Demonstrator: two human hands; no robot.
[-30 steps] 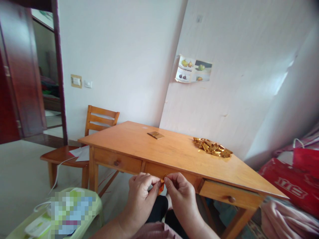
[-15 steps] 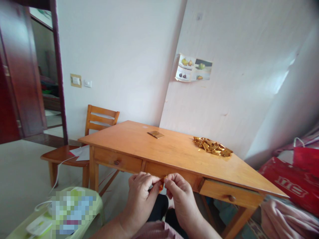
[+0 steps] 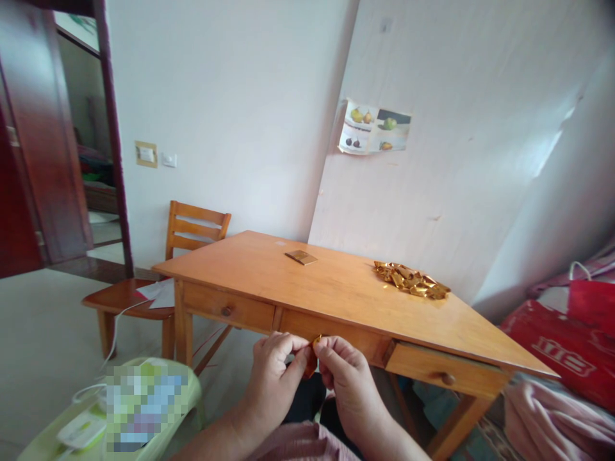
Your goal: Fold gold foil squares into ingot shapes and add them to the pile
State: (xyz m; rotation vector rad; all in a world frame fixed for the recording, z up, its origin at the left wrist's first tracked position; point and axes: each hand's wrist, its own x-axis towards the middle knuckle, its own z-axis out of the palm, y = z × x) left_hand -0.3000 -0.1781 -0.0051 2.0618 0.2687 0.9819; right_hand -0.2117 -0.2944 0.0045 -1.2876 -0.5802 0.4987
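A small piece of shiny gold foil paper [image 3: 312,363] is pinched between my two hands, in front of the table's near edge and above my lap. My left hand [image 3: 278,371] grips its left side between thumb and forefinger. On the other side, the thumb and fingertips of my right hand [image 3: 348,368] close on its upper edge. Fingers cover much of the foil, so its full shape is hidden. On the wooden table [image 3: 331,288] lie a heap of folded gold foil pieces [image 3: 410,280] at the right and a flat gold packet [image 3: 301,257] near the middle.
A wooden chair [image 3: 129,298] with papers on it stands left of the table. Nearer, a pale green stool [image 3: 185,400] carries a white device and cable. The table's right drawer [image 3: 444,374] sits slightly open. At the right are a red bag [image 3: 552,339] and pink cloth [image 3: 552,419].
Both hands stay in nearly the same place, still pinching the foil. Its visible part has turned and bulges a little more between the fingertips. The camera view has shifted slightly.
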